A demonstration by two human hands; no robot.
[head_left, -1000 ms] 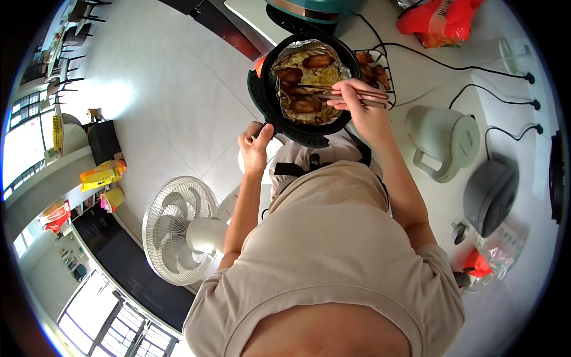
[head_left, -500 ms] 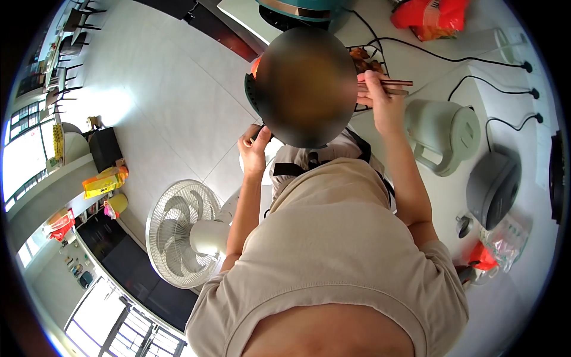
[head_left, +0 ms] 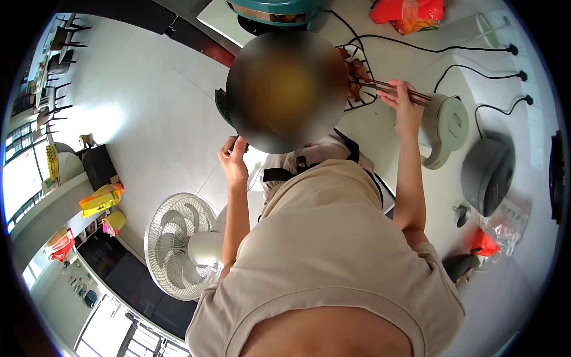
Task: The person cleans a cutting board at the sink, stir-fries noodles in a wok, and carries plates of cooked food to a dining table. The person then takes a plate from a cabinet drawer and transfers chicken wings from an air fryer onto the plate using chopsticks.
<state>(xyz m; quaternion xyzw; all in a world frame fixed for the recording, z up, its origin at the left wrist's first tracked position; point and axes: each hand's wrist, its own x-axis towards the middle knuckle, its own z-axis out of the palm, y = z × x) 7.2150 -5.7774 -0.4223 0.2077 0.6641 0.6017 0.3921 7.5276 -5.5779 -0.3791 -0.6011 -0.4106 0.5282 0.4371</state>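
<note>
My left hand (head_left: 234,160) is closed on the handle of the black air fryer basket (head_left: 222,107). A round blur covers most of the basket, so its contents cannot be made out. In my right hand (head_left: 405,108) is a pair of wooden chopsticks (head_left: 380,87), their tips at the browned chicken pieces (head_left: 355,74) on a wire rack. The rack (head_left: 370,100) lies on the counter, to the right of the basket and partly hidden by the blur.
Beyond the basket stands a teal appliance (head_left: 276,13). On the counter are a red bag (head_left: 409,14), a pale kettle (head_left: 447,128), a grey appliance (head_left: 488,175) and black cords (head_left: 416,47). A white fan (head_left: 181,245) stands at my left.
My right hand with the chopsticks has moved right, from over the basket to beside the rack. The basket and my left hand have shifted left in view, and a blur now covers the basket.
</note>
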